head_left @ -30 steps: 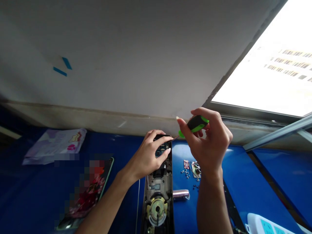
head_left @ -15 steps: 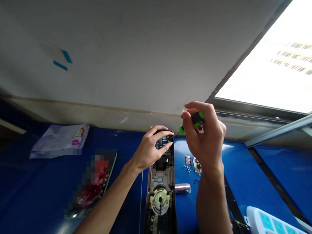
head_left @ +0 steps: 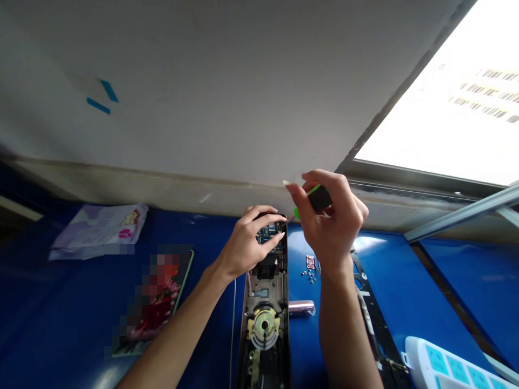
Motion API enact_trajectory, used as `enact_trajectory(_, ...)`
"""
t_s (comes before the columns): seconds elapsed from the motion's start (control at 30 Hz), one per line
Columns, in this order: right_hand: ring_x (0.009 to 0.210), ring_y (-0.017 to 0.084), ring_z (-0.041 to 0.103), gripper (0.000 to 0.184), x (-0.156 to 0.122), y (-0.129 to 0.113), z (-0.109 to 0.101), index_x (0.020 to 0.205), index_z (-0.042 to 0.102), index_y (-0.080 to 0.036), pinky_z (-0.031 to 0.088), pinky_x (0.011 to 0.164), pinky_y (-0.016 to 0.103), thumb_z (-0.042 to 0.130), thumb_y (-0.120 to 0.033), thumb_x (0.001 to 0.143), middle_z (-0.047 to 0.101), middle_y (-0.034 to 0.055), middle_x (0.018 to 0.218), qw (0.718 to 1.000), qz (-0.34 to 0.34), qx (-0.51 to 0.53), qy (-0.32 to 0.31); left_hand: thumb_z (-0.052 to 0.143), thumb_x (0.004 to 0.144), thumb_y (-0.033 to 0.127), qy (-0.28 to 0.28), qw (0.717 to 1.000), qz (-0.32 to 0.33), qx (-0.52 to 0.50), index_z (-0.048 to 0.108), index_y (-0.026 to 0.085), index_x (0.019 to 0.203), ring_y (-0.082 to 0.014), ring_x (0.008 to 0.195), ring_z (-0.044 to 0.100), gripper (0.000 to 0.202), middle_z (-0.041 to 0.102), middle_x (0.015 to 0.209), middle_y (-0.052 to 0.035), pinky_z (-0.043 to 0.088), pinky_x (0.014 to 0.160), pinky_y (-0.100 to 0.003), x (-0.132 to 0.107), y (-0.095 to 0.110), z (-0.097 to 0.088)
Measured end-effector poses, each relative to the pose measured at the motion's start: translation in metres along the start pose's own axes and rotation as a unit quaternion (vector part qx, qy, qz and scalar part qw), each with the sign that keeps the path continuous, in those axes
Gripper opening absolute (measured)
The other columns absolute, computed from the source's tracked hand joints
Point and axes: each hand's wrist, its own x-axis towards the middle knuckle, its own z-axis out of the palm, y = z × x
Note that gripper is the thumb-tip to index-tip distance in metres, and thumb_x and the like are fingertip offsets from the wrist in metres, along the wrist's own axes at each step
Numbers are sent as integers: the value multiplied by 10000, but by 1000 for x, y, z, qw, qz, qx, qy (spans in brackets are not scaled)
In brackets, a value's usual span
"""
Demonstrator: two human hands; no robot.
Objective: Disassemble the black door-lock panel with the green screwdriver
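A long dark speaker-like casing point(head_left: 254, 308) lies open on the blue table, showing a round speaker driver point(head_left: 264, 327) and a blue circuit board point(head_left: 265, 233) at its far end. My left hand point(head_left: 248, 243) rests over that end, fingers spread, index fingertip and thumb near the right wall. In my right hand point(head_left: 333, 221) is a black and green screwdriver point(head_left: 319, 199), held at a slant. Its shaft points down-left to the casing's far right corner, close to my left index fingertip. Whether the tip touches a screw cannot be made out. The right thumb is raised off the handle.
Right of the casing lie several small screws point(head_left: 310, 276), a small red board point(head_left: 310, 262) and a pinkish cylinder point(head_left: 302, 308). Farther right are a black perforated strip point(head_left: 375, 319) and a white power strip point(head_left: 441, 364). A phone point(head_left: 178, 292) and a printed packet point(head_left: 99, 229) lie left.
The right hand has shifted slightly left and turned, its thumb lifting away from the screwdriver handle. The left hand stays at the casing's far end. The whole view has moved slightly.
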Motion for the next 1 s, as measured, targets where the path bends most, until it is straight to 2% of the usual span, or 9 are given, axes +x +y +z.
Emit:
enact_trajectory(0.03, 622, 88, 632, 103, 1, 0, -2, 1049, 666, -239, 548, 615, 245, 706, -206, 960, 709, -29, 814, 1000, 1, 7, -27, 730, 918, 209, -1, 1000, 0, 1, 731, 238, 1152, -239, 1186, 645, 236, 687, 1251, -70, 523, 1091, -449, 0, 0, 0)
enact_trajectory(0.17, 691, 105, 670, 353, 3, -2, -16, 1316, 563, -233, 575, 673, 290, 516, -124, 983, 747, 48, 1128, 990, 29, 50, -132, 717, 921, 212, 2, 1000, 2, 6, 734, 228, 1132, -239, 1175, 649, 212, 686, 1242, -73, 534, 1079, -448, 1, 2, -2)
enact_trajectory(0.23, 695, 112, 667, 341, 4, -2, -18, 1293, 560, -232, 564, 645, 294, 507, -144, 968, 737, 60, 1149, 990, 45, 61, -121, 715, 925, 217, 0, 1000, 4, 6, 737, 230, 1127, -238, 1180, 647, 203, 687, 1236, -70, 534, 1079, -444, 2, 3, -2)
enact_trajectory(0.33, 624, 106, 619, 169, 4, 0, -18, 1094, 617, -239, 481, 518, 259, 653, -229, 929, 723, 9, 928, 996, 64, 29, -49, 721, 923, 207, -3, 1000, 5, 9, 739, 231, 1133, -235, 1188, 640, 212, 687, 1236, -69, 524, 1091, -439, 2, 5, -2)
enact_trajectory(0.4, 599, 102, 607, 148, 4, 0, -18, 994, 630, -245, 447, 479, 250, 738, -253, 893, 694, -21, 827, 998, 60, 3, -28, 726, 919, 200, -2, 1000, 5, 12, 739, 227, 1145, -233, 1188, 636, 228, 687, 1234, -70, 517, 1097, -438, 2, 6, -2)
enact_trajectory(0.5, 619, 108, 625, 149, 7, -3, -25, 1064, 640, -249, 504, 529, 270, 653, -184, 931, 727, -7, 900, 996, 41, 2, -77, 725, 918, 204, -2, 1000, 6, 11, 731, 220, 1157, -235, 1179, 639, 240, 688, 1226, -75, 519, 1089, -442, 2, 6, -2)
enact_trajectory(0.6, 616, 109, 620, 349, 8, -6, -31, 1252, 578, -246, 551, 582, 302, 563, -128, 923, 747, 27, 1065, 991, 31, 35, -123, 729, 913, 209, 1, 1000, 10, 7, 715, 217, 1168, -238, 1171, 644, 256, 689, 1235, -80, 527, 1077, -448, 2, 6, -2)
enact_trajectory(0.8, 647, 140, 650, 212, 8, -8, -29, 1088, 619, -263, 574, 598, 313, 713, -213, 905, 714, -14, 896, 995, 36, -1, -92, 725, 915, 216, -8, 1000, 11, 13, 712, 225, 1181, -240, 1184, 641, 267, 685, 1245, -76, 523, 1087, -447, 2, 7, -3)
enact_trajectory(1.0, 705, 169, 670, 399, 12, -17, -36, 1234, 556, -314, 583, 637, 341, 594, -111, 893, 745, 41, 1101, 984, 67, 12, -162, 716, 906, 205, -15, 1000, 9, 6, 716, 219, 1155, -242, 1173, 649, 250, 683, 1245, -79, 534, 1078, -442, 3, 8, -4)
